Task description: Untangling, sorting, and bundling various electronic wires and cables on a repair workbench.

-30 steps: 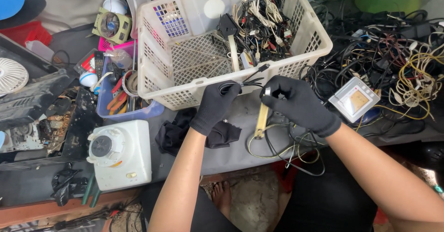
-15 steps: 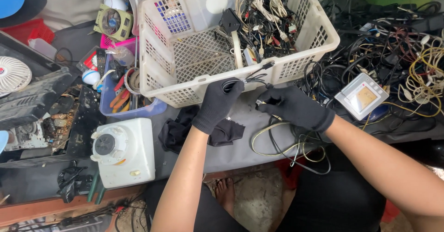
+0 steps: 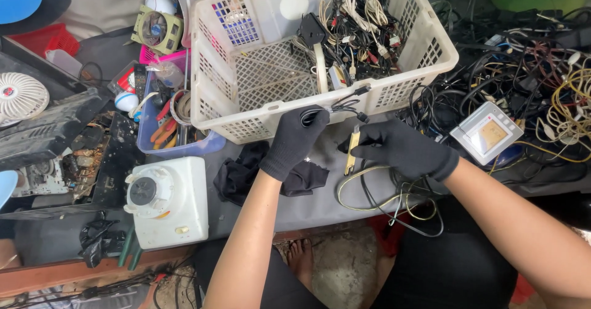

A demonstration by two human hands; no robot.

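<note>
A: Start at the far left. What sits there?

B: A small white fan (image 3: 18,96) on dark scrap boards, then a white blender base (image 3: 165,201) at the table's near edge, and behind it a blue tub (image 3: 161,146) of hand tools.

A: And the big basket?

B: The white plastic basket (image 3: 258,109) stands mid-table, its right half piled with cables and plugs. A black cloth (image 3: 246,173) lies just in front of it.

A: The hands?

B: Both wear black gloves. The left hand (image 3: 294,141) is curled against the basket's front rim, fingers closed around a bunch of thin black cable (image 3: 341,106) that runs off to the right. The right hand (image 3: 403,150) pinches the other stretch of that cable, and a yellowish flat strip (image 3: 351,151) hangs just beside its fingertips; whether it grips the strip too, I cannot tell.

A: What could go wrong?

B: I'd judge snagging. The cable trails down into loose loops (image 3: 388,195) spilling over the table edge, so a hard pull could tighten a knot or drag neighbours off. Farther right, the tangled wire heap (image 3: 529,81) and a small grey screen unit (image 3: 486,132) lie near; a caught strand could tug that unit along.
</note>
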